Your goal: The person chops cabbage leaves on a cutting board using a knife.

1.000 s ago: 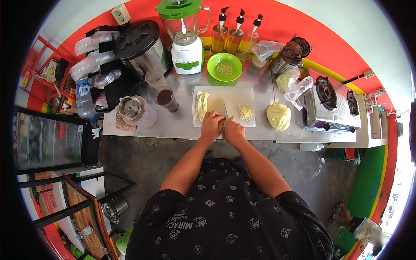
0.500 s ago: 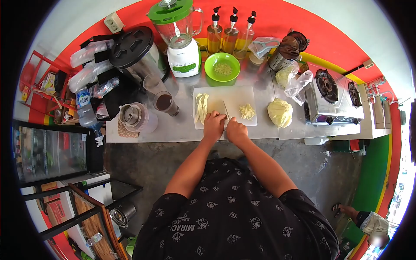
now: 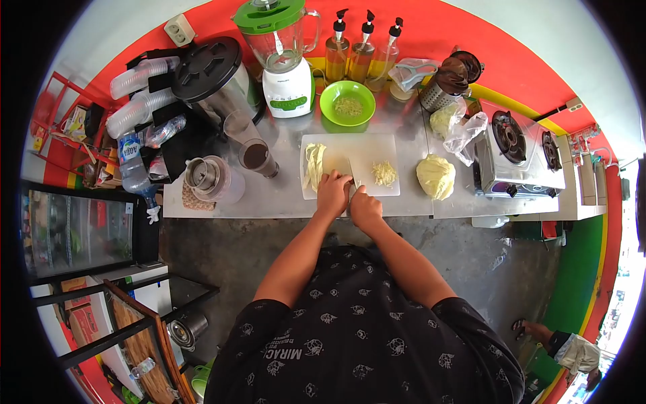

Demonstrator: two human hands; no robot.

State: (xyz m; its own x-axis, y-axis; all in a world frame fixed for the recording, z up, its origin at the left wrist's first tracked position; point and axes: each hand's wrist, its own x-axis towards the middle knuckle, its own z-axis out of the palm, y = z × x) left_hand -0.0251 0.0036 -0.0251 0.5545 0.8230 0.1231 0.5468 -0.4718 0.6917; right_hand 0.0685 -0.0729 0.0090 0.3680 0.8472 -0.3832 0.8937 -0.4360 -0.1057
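Observation:
My right hand (image 3: pixel 365 207) is closed around the handle of a knife (image 3: pixel 352 168), whose blade points away from me over a white cutting board (image 3: pixel 367 147). Just left of the blade, my left hand (image 3: pixel 334 193) rests on the board with its fingers curled down. Whatever lies under those fingers is hidden. Pale cabbage leaf strips (image 3: pixel 313 166) lie along the board's left side. A small heap of shredded cabbage (image 3: pixel 384 174) sits on its right side. Off the board to the right is a cabbage head (image 3: pixel 435 177).
Behind the board stands a green bowl (image 3: pixel 348 118) with shreds inside, near a blender (image 3: pixel 288 91) and pump bottles (image 3: pixel 361 57). A cup of dark liquid (image 3: pixel 258 158) is at left, a gas stove (image 3: pixel 518 155) at right. A person (image 3: pixel 572 350) is at the lower right.
The whole view has shifted slightly. Both hands stay close together at the knife with little visible movement. At the lower right, the other person's pose has changed a little.

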